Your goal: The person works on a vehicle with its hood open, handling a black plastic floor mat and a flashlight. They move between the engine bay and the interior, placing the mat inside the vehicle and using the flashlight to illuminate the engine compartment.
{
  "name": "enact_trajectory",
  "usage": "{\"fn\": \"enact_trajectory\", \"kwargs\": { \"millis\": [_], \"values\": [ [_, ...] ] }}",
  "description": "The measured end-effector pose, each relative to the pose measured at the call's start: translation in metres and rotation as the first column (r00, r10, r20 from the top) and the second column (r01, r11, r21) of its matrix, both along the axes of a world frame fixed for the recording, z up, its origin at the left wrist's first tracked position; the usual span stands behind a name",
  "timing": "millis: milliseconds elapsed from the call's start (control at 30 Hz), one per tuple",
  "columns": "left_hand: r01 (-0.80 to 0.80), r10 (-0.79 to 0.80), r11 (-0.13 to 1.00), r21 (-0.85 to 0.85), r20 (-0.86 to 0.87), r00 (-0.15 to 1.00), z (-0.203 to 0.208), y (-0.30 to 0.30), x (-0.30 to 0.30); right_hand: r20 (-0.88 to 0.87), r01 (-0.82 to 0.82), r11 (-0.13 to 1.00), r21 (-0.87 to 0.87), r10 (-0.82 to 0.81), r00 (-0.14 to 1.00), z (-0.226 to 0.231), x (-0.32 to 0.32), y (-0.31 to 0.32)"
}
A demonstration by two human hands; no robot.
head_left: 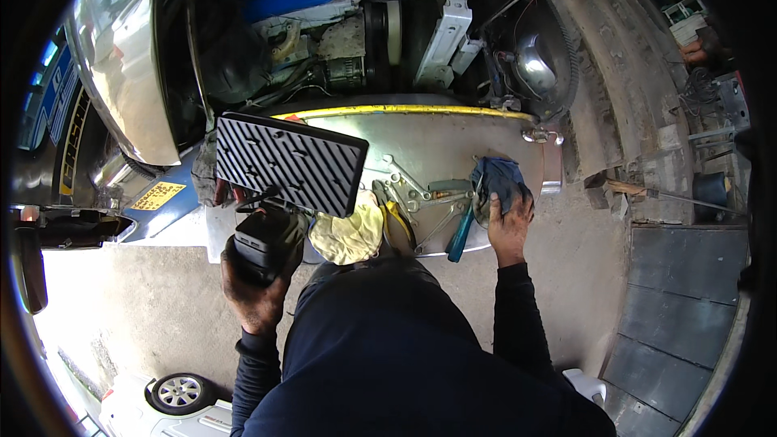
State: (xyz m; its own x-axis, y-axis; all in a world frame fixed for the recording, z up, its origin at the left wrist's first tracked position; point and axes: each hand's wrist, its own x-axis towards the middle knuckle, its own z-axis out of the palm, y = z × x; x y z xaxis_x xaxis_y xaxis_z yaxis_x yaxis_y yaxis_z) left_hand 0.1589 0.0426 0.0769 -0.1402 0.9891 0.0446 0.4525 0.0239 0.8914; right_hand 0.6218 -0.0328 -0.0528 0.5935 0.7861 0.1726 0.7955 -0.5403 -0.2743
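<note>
The left hand [255, 295] was closed around a black box-shaped device [261, 241], with a black-and-grey striped panel [287, 163] just beyond it. The right hand [510, 226] lay on a dark blue cloth [495, 178]; whether it gripped I cannot tell. Between the hands were a pale yellow cloth [348, 232], yellow-handled pliers [400, 220], several wrenches [406, 175] and, nearest the right, a teal-handled tool [460, 235].
</note>
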Motion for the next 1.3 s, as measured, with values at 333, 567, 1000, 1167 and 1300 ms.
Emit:
{"fn": "enact_trajectory", "kwargs": {
  "millis": [333,567,1000,1167,1300],
  "values": [
    [-0.161,0.160,0.983,-0.087,-0.023,0.987,0.023,-0.074,-0.005,-0.089,-0.078,0.984,0.159,0.092,0.992,-0.010,0.027,-0.005],
    [-0.220,0.222,0.972,-0.086,0.014,0.975,0.018,-0.119,-0.016,-0.062,-0.139,0.978,0.158,0.150,0.987,-0.016,0.024,0.002],
    [-0.349,0.349,0.937,-0.006,-0.037,0.937,0.017,-0.162,-0.082,-0.008,-0.177,0.966,0.188,0.182,0.983,0.006,-0.012,-0.030],
    [-0.359,0.360,0.933,-0.032,0.064,0.931,0.003,-0.201,-0.126,0.008,-0.251,0.939,0.235,0.256,0.967,0.018,-0.068,-0.045],
    [-0.351,0.356,0.934,-0.069,0.106,0.928,-0.009,-0.229,-0.153,0.047,-0.376,0.898,0.228,0.375,0.926,0.028,-0.119,-0.065]
  ]
}}
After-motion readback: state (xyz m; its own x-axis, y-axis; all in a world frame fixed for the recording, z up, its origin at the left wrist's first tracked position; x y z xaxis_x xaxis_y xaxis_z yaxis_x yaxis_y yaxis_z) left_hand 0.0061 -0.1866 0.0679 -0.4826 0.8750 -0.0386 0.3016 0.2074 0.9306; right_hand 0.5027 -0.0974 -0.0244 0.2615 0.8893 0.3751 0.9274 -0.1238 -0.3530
